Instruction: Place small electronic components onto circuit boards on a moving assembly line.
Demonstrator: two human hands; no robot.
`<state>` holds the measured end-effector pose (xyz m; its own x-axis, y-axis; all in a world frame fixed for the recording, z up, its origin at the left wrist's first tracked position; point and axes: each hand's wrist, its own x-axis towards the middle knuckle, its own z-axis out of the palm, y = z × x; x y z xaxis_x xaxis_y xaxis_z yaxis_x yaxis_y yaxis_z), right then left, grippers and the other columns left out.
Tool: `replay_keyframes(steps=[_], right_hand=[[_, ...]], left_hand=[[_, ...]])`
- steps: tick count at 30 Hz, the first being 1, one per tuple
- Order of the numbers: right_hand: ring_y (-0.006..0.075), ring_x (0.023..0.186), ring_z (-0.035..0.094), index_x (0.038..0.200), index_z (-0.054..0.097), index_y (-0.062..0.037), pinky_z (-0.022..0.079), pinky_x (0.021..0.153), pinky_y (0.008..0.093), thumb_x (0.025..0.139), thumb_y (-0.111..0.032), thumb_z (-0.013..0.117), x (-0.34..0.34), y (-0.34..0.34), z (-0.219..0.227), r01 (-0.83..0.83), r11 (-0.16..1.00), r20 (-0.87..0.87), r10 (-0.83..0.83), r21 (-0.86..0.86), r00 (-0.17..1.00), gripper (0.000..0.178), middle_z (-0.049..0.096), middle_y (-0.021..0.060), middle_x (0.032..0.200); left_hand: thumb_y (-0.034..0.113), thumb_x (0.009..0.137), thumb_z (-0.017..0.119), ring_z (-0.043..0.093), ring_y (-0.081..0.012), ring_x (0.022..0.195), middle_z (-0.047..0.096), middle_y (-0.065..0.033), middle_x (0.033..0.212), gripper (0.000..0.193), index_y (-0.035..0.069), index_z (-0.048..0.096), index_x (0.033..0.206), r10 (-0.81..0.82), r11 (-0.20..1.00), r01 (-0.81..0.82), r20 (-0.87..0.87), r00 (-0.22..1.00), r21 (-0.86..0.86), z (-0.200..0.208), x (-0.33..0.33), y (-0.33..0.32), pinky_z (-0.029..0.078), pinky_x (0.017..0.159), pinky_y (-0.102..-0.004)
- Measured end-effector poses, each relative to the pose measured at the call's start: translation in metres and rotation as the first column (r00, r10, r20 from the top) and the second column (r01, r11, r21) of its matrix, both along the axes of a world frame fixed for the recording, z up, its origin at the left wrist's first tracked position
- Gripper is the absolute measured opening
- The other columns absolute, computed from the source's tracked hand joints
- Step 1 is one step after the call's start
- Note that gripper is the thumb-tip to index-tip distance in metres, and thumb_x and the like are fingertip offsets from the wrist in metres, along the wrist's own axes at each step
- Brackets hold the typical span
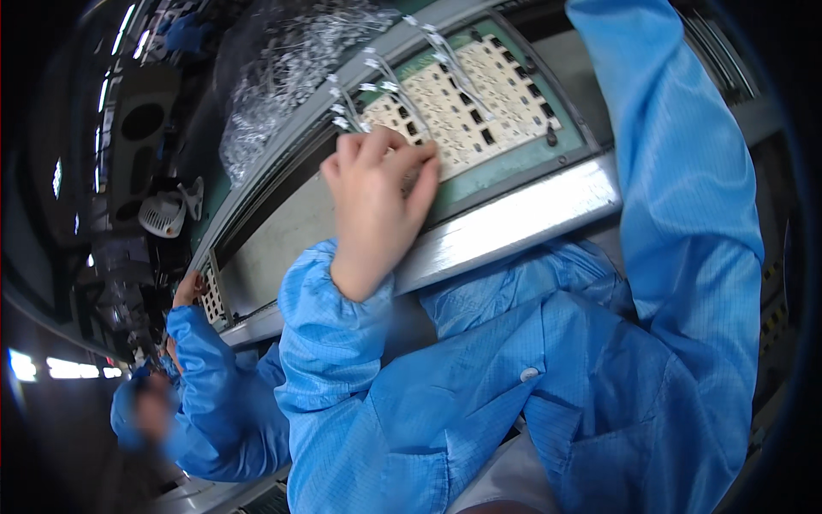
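Note:
My left hand rests at the near left edge of a cream circuit board panel. Its fingers are bent inward and the thumb closes toward them; whatever they may grip is hidden. Black rectangular parts stand in rows on the panel, which lies in a green tray. White connectors with thin cables lie across the panel and over its far edge, some just beyond my fingers. My right sleeve reaches up past the panel's right side, and the right hand is outside the picture.
Behind the line, a clear plastic bag holds many white cable connectors. A metal rail runs along the near side. A white clip fan stands at the left. Further left, a co-worker in blue has a hand at another panel.

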<state>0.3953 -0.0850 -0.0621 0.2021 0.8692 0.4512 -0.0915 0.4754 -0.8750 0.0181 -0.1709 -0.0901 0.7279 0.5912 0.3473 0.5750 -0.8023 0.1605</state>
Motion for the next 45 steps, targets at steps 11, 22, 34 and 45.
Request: replay_keyframes(steps=[11,22,34,45], right_hand=[[0.0132,0.094,0.07,0.11,0.067,-0.0081,0.053,0.079,0.0281,0.103,-0.026,0.06,-0.04,-0.048,-0.044,0.001,0.999,0.519,-0.022,0.042,0.855,0.02,0.076,0.005,0.1],[0.0104,0.103,0.069,0.125,0.061,-0.0088,0.048,0.078,0.0216,0.106,-0.026,0.057,-0.061,-0.072,-0.045,0.007,0.994,0.485,0.048,-0.111,0.873,0.026,0.077,0.004,0.11],[0.0125,0.114,0.067,0.119,0.058,-0.008,0.049,0.085,0.0242,0.107,-0.023,0.054,-0.068,-0.077,-0.048,-0.003,0.979,0.461,0.099,-0.206,0.882,0.019,0.075,0.0062,0.119],[0.0156,0.109,0.069,0.114,0.06,-0.0045,0.053,0.09,0.0289,0.105,-0.019,0.058,-0.076,-0.101,-0.049,0.123,0.973,0.349,-0.048,-0.196,0.936,0.017,0.075,0.0107,0.116]], left_hand=[[0.02,0.085,0.072,0.067,-0.0313,0.093,0.065,-0.011,0.096,0.027,0.016,0.072,0.112,0.245,0.961,-0.263,0.174,0.954,0.09,0.016,-0.052,0.177,0.054,0.077,-0.0424],[0.018,0.087,0.07,0.067,-0.033,0.085,0.066,-0.0081,0.093,0.014,0.017,0.071,0.101,0.093,0.95,-0.104,0.05,0.994,0.295,-0.003,-0.05,0.218,0.054,0.074,-0.0462],[0.024,0.094,0.07,0.07,-0.0135,0.089,0.075,-0.0062,0.104,0.033,0.002,0.068,0.118,0.322,0.858,0.051,0.613,0.721,-0.51,0.034,-0.056,0.248,0.051,0.074,-0.0301],[0.031,0.095,0.067,0.066,-0.0109,0.085,0.073,-0.0024,0.095,0.035,0.004,0.071,0.117,0.256,0.937,-0.007,0.675,0.692,-0.349,0.078,-0.059,0.261,0.047,0.07,-0.0277]])
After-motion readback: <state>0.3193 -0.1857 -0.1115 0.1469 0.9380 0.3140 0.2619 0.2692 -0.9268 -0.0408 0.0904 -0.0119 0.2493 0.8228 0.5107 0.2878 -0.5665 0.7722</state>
